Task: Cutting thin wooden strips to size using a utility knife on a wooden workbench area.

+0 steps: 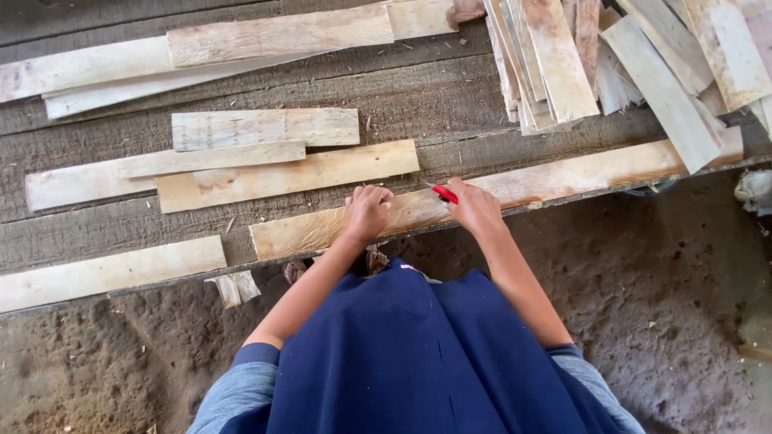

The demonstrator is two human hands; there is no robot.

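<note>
A long pale wooden plank lies along the near edge of a dark weathered wooden platform. My left hand rests closed on the plank, pressing it down near its left part. My right hand sits just to the right on the same plank and grips a red pen-like marker, its tip pointing up and left onto the wood. I wear a dark blue garment with grey-blue sleeves.
Several short planks lie scattered on the platform to the left. A stack of boards is piled at the upper right. Another plank lies at the near left edge. Bare dirt ground lies below, with an offcut.
</note>
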